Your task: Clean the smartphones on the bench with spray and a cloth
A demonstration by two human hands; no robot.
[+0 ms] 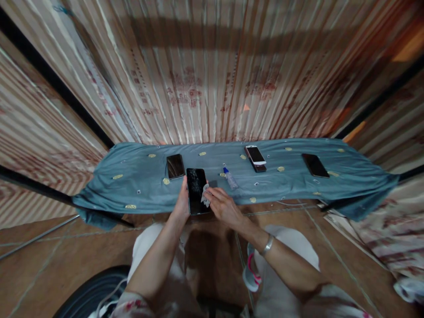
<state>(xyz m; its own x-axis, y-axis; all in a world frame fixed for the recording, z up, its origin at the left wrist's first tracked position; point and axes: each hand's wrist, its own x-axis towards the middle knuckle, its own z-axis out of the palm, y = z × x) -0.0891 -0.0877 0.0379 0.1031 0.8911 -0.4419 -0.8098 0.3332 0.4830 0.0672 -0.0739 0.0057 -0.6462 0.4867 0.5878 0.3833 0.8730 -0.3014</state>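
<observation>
We see a dim, warm-toned scene under soft indoor light; a broad shadow band crosses the striped curtain (212,66) near the top. Strong wide-angle distortion bends the blue cloth (132,190) and curtain edges outward. Corners darken and blur, and the centre stays fairly sharp

The phone (196,191) held in the left hand (183,204) had a glossy black glass face that caught streaks of light. Against it the right hand (224,206) pressed a small white wipe (206,195), soft and crumpled. The table cover (139,185) was matt blue-grey cloth, wrinkled, with yellow woven motifs. A small bottle (229,178) looked like clear plastic with a blue cap. The bracelet (266,245) shone like metal. The curtain (212,75) behind was sheeny, pleated fabric.
</observation>
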